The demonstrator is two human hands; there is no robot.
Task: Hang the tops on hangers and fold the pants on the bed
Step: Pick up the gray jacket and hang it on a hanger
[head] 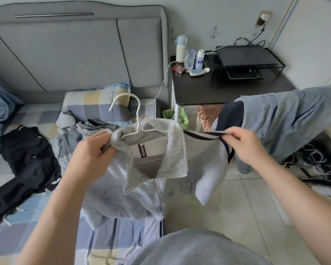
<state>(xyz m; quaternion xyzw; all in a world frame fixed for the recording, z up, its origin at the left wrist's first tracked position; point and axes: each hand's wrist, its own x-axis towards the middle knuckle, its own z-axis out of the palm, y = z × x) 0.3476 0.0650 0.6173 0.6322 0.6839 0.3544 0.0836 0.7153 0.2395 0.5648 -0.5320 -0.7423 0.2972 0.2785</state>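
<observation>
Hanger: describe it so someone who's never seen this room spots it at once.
Start at the grey headboard, then drop to the grey zip top held up in front of it. The hanger sits inside its collar: thin white wire, its hook curving above the fabric.

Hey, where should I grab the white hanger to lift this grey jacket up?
Grip the hanger by its bare hook, coming from above. The hook stands upright, clear of the grey jacket, while the hanger's arms lie inside the collar.
</observation>
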